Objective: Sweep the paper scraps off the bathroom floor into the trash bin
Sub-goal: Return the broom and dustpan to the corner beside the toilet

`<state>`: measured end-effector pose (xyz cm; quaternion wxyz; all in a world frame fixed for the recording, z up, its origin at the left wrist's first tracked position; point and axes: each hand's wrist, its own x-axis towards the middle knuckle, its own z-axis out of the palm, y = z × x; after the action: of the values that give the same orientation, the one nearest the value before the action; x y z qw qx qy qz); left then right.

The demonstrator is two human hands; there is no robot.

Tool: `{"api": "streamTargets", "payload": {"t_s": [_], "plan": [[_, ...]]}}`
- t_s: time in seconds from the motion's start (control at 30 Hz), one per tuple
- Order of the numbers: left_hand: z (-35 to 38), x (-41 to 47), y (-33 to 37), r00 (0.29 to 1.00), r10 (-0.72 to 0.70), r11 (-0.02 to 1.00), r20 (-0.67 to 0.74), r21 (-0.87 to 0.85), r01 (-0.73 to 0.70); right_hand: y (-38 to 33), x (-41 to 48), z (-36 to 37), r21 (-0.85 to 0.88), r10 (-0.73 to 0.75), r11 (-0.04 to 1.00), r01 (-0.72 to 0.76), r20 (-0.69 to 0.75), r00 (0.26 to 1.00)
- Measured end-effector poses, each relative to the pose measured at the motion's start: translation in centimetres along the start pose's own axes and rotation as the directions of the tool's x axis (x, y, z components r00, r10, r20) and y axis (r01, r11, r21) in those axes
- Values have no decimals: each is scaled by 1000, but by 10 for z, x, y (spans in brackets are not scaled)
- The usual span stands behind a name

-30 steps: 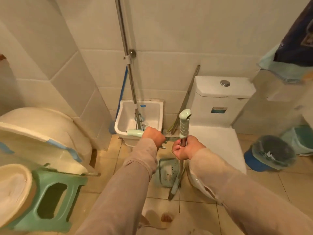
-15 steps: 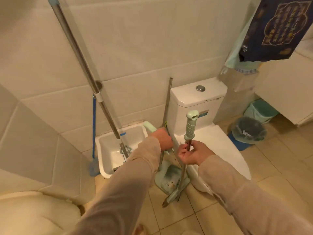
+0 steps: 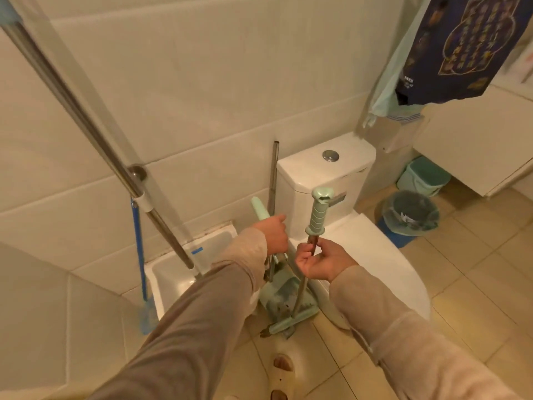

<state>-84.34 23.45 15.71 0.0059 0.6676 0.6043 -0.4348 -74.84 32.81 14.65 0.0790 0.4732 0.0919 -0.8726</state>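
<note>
My left hand (image 3: 274, 233) is closed around the mint-green handle of the dustpan (image 3: 284, 298), which stands on the floor tiles between the mop sink and the toilet. Just to its right, my right hand (image 3: 320, 259) grips the metal shaft of the broom (image 3: 318, 212) below its ribbed green grip. The broom head (image 3: 281, 327) rests on the floor in front of the pan. The blue trash bin (image 3: 409, 217), lined with a grey bag, sits on the floor right of the toilet. No paper scraps show in this view.
A white toilet (image 3: 326, 168) stands right behind the tools. On the left, a steel mop pole (image 3: 86, 119) leans out of a white mop sink (image 3: 178, 272), with a blue-handled brush (image 3: 138, 255) beside it. A mint bin (image 3: 424, 176) sits under a white cabinet (image 3: 476, 140). My slippered foot (image 3: 281, 368) is below.
The dustpan handle in my left hand swung from pointing left to standing upright. The view turned right and up, so the stool and basin at the left dropped out.
</note>
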Motion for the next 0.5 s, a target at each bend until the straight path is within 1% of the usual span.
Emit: {"api": "streamTargets", "payload": {"t_s": [0.13,0.33,0.43,0.5], "plan": [[18,9,-19,998,-50,998,49,-41,52,-12,25,19,-51,46,998,-47,-17,999],[38,30,-58,982,-173,979,-78,-127,162,-40,57,55,-66,42,997,-44,-34,999],[51,33,-71,976,-203,970,-83,-152,189,-46,68,75,-64,58,996,-60,-36,998],[59,33,-82,973,-219,971,-69,-115,210,-52,75,92,-67,64,996,-67,-41,997]]}}
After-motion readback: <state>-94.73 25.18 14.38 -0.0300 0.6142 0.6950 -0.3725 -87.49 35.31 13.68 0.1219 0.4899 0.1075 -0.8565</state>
